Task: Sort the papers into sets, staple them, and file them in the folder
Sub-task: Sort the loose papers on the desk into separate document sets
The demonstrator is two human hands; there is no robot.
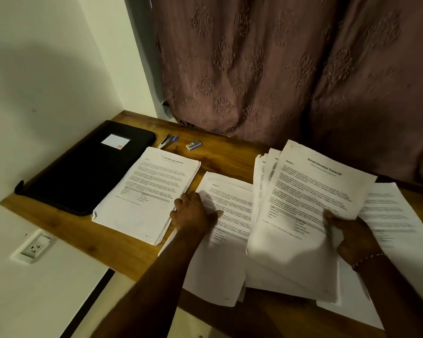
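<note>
A black zipped folder (88, 164) lies shut at the table's left end. Beside it rests a neat stack of printed papers (144, 193). My left hand (193, 213) presses flat on the left edge of a middle pile of papers (220, 240). My right hand (352, 235) grips a fanned bundle of sheets (303, 203), its top page headed "Sample Education Transcript", lifted above the table. More loose sheets (396, 223) lie under and to the right of that bundle. A blue and silver stapler (167, 140) sits behind the left stack.
A small box of staples (193, 145) lies near the stapler. The wooden table (122, 247) ends at a white wall on the left, with a wall socket (36, 246) below it. A patterned brown curtain (279, 69) hangs behind the table.
</note>
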